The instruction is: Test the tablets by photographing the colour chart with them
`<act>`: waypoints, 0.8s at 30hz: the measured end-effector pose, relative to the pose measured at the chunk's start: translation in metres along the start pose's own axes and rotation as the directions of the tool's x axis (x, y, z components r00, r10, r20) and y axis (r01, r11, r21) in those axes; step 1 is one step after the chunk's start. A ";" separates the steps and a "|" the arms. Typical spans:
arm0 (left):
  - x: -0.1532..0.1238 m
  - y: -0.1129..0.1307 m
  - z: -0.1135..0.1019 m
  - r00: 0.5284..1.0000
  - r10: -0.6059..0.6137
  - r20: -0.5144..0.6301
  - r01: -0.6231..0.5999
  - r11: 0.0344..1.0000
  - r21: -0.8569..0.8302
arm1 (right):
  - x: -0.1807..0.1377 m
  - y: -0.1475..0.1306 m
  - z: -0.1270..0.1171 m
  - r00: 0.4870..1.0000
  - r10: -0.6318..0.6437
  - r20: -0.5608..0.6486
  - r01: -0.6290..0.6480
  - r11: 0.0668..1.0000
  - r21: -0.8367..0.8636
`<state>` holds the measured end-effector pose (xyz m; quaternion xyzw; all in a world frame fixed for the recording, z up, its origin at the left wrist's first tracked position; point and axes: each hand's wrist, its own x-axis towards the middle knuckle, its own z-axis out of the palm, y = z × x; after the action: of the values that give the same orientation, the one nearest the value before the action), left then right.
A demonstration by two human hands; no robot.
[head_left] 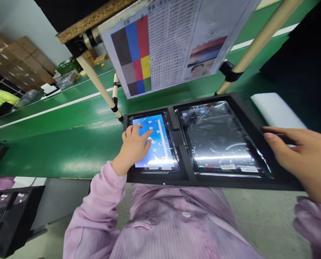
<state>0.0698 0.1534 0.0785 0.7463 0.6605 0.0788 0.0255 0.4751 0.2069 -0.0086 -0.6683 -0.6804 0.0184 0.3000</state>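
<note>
The smock fronts a lit tablet under a spread left hand, leaving a seemingly unlit tablet beside a part-spread right hand.

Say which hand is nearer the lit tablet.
Left. The left hand is over the lit tablet, fingers spread above its screen; the right hand is well to its right, beyond the dark tablet.

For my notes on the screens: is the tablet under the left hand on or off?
On: the tablet under the left hand glows bright blue and shows small icons.
</note>
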 end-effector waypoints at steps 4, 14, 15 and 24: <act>0.052 -0.003 0.000 1.000 0.012 -0.004 -0.011 0.998 0.058 | 0.005 -0.007 -0.006 0.992 0.113 0.063 -0.114 0.993 0.007; 0.044 -0.027 0.008 0.980 -0.088 -0.177 0.074 0.993 -0.087 | 0.008 -0.027 -0.014 0.967 0.236 0.100 -0.246 0.963 0.107; 0.038 -0.033 0.010 0.975 -0.112 -0.189 0.093 0.990 -0.110 | 0.008 -0.028 -0.014 0.960 0.257 0.108 -0.269 0.957 0.112; 0.013 -0.067 0.044 0.869 -0.313 -0.383 0.228 0.941 -0.252 | 0.016 -0.030 -0.015 0.893 0.377 0.245 -0.399 0.916 0.045</act>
<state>0.0119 0.1777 0.0267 0.6054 0.7375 0.2975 -0.0313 0.4557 0.2125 0.0224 -0.7692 -0.5617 0.1876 0.2402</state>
